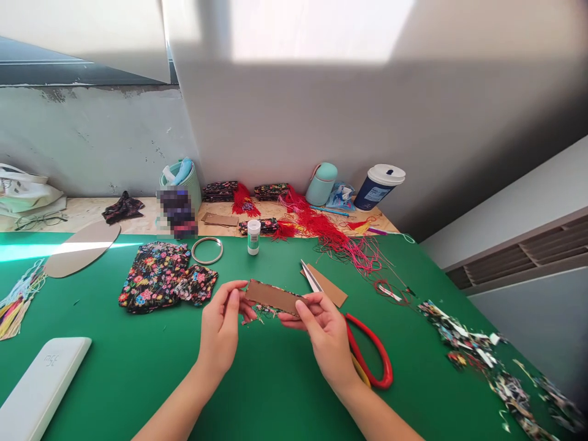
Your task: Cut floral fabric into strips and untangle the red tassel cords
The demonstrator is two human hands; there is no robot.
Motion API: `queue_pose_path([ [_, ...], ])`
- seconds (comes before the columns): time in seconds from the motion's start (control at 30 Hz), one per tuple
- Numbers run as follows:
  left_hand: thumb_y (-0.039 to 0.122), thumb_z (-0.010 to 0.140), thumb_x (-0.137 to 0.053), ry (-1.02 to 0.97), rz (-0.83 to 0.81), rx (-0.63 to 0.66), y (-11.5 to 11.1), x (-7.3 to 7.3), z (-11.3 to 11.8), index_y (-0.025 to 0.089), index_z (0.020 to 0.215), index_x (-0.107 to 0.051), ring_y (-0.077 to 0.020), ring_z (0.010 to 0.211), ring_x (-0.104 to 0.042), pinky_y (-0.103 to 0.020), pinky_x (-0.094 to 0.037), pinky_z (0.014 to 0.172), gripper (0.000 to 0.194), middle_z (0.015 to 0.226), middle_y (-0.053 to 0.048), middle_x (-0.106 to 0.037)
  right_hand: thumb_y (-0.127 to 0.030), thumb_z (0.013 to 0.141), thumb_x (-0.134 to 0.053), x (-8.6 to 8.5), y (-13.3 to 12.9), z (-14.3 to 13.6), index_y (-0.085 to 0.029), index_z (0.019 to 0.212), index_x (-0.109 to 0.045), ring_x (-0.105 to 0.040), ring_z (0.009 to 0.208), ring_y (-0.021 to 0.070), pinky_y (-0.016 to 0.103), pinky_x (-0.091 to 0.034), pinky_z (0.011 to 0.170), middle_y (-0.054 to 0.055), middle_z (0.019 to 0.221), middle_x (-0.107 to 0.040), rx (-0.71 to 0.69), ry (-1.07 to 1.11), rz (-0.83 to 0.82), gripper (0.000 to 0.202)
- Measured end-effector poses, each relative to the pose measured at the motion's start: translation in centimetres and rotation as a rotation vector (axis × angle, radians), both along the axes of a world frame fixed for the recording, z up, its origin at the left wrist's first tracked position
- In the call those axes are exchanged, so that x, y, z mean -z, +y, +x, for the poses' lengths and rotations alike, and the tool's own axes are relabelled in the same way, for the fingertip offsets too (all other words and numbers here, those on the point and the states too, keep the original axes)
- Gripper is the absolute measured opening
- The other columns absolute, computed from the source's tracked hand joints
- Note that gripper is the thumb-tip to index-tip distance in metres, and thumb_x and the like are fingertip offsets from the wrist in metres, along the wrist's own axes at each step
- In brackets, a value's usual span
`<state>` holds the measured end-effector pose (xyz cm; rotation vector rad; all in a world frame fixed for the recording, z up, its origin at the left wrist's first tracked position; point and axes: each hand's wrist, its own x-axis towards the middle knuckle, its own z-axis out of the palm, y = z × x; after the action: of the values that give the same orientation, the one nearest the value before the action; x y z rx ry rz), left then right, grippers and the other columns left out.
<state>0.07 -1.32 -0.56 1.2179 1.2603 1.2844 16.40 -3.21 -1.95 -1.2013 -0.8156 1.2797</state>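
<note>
A brown cardboard strip [275,297] edged with dark floral fabric is held up between both hands above the green mat. My left hand [225,324] pinches its left end between thumb and fingers. At the strip's right end, my right hand [324,331] has its thumb on the brown face and fingers behind. Red-handled scissors [383,361] lie partly under my right hand, their blades over a tan card [333,288]. Small fabric scraps show just below the strip. A white glue stick [253,237] with a green label stands beyond the hands.
Folded floral fabric [154,275] and a metal ring [207,250] lie left of the glue stick. Red tassels [316,223], a mint bottle [321,184] and a lidded cup [379,187] are at the back. A white device [46,386] is at left, scraps [473,349] at right.
</note>
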Motion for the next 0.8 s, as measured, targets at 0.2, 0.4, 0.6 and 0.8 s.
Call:
queue_pose_path([
  [0.2, 0.038, 0.079, -0.062, 0.046, -0.053, -0.022, 0.19, -0.06, -0.07, 0.017, 0.080, -0.059, -0.0128, 0.051, -0.061, -0.022, -0.050, 0.050, 0.021, 0.057, 0.002, -0.062, -0.048, 0.074, -0.069, -0.10, -0.12, -0.12, -0.023, 0.081, -0.047, -0.071, 0.062, 0.0225, 0.033, -0.057, 0.058, 0.001, 0.073, -0.069, -0.008, -0.029, 0.011, 0.034],
  [0.4, 0.043, 0.086, -0.052, 0.048, -0.075, -0.045, 0.02, 0.30, -0.07, 0.017, 0.087, -0.059, -0.0143, 0.055, -0.064, -0.024, -0.053, 0.053, 0.027, 0.060, 0.000, -0.065, -0.046, 0.075, -0.069, -0.26, -0.26, -0.16, -0.023, 0.082, -0.047, -0.071, 0.063, 0.0216, 0.033, -0.057, 0.059, 0.001, 0.074, -0.068, -0.007, -0.036, 0.025, 0.032],
  [0.6, 0.042, 0.084, -0.055, 0.006, -0.009, -0.007, 0.01, 0.07, -0.09, 0.017, 0.085, -0.059, -0.0151, 0.055, -0.065, -0.023, -0.053, 0.051, 0.025, 0.057, 0.001, -0.065, -0.047, 0.075, -0.068, -0.12, -0.23, -0.16, -0.023, 0.082, -0.047, -0.071, 0.063, 0.0224, 0.033, -0.058, 0.057, 0.000, 0.069, -0.066, -0.019, -0.033, 0.017, 0.032],
  [0.8, 0.035, 0.086, -0.053, 0.181, 0.059, -0.054, 0.06, 0.48, -0.20, 0.018, 0.084, -0.061, -0.0130, 0.049, -0.063, -0.021, -0.053, 0.050, 0.020, 0.055, 0.002, -0.064, -0.046, 0.076, -0.067, -0.15, -0.64, -0.42, -0.023, 0.082, -0.047, -0.071, 0.064, 0.0215, 0.033, -0.058, 0.060, 0.002, 0.077, -0.068, -0.005, -0.069, 0.062, 0.031],
])
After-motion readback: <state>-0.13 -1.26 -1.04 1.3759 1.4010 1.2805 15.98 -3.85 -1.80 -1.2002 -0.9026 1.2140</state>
